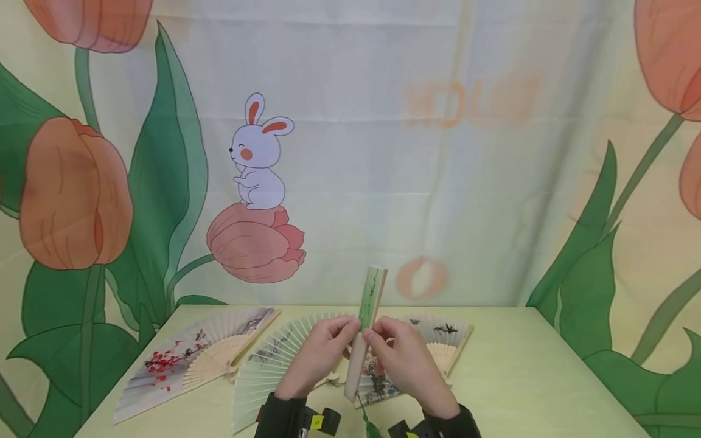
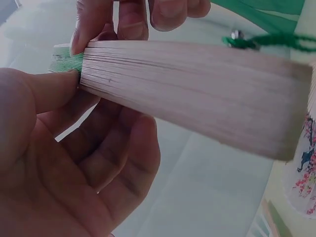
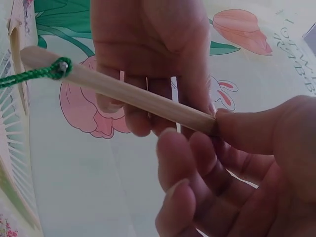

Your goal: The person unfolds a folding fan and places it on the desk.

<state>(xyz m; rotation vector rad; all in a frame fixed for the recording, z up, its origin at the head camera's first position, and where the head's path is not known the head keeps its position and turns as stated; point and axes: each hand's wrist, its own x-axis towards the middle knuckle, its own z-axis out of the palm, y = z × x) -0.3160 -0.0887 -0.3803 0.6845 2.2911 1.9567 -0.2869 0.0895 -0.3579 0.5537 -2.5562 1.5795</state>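
Note:
Both hands hold a closed folding fan (image 1: 372,298) upright, tilted slightly to the right, over the table. Its upper part is green and its lower part is pale bamboo. My left hand (image 1: 324,348) pinches it from the left around mid-length. From the right, my right hand (image 1: 404,356) pinches it at about the same height between thumb and fingers. The left wrist view shows the stacked ribs (image 2: 197,89) edge-on, pressed together. A green cord (image 3: 37,74) is tied at the rivet end, and a green tassel (image 1: 372,427) hangs below.
On the yellow-green table (image 1: 542,371) lie spread fans: one with red blossoms (image 1: 164,365) at left, a pale green one (image 1: 274,365) in the middle, and another (image 1: 449,331) partly hidden behind my right hand. A printed curtain (image 1: 350,152) hangs behind.

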